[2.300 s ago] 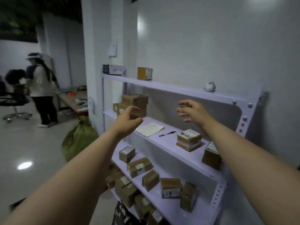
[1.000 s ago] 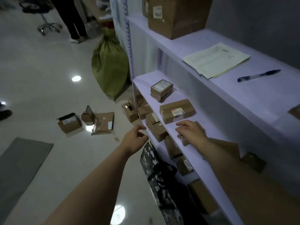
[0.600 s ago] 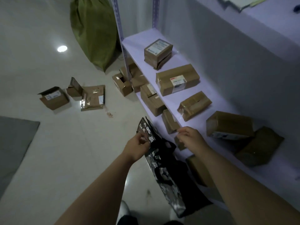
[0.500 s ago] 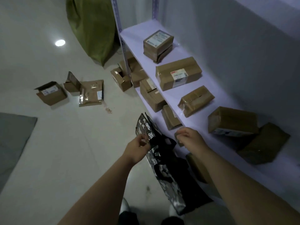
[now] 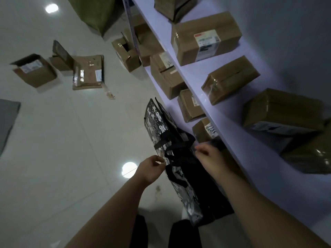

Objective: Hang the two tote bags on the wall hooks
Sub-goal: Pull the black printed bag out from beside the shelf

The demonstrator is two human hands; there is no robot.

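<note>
Black-and-white tote bag (image 5: 180, 169): stands upright on the floor against the foot of the shelf unit, as half a second ago, but both hands now sit further along its top edge, at the handle straps rather than near its far corner.
View change: the camera has tipped lower and closer; the topmost box on the shelf is now cut by the frame's upper edge, and dark trouser legs (image 5: 161, 231) show at the bottom.
Floor (image 5: 59, 154): pale glossy tiles with two round light reflections; a grey mat (image 5: 7, 119) lies at the left edge.
Shelf unit (image 5: 223, 111): pale lilac boards against a grey wall, running from top centre down to the right; it bounds the bag on its right side.
Green sack (image 5: 96, 11): slumped on the floor at the top, beside the shelf upright.
Shelf boxes (image 5: 206, 38): brown taped cartons lie on the upper board; more sit on the board beneath, just behind the bag.
Floor boxes (image 5: 34, 70): an open carton and flattened cardboard lie well apart from the bag, to the left.
Left hand (image 5: 152, 170): fingers curled narrow, pinching the bag's patterned top edge.
Right hand (image 5: 209, 158): fingers drawn together at the black straps (image 5: 179, 142); whether it actually grips one, I cannot tell.
Second bag: black material lies behind the patterned one, but I cannot tell whether it is a separate bag.
</note>
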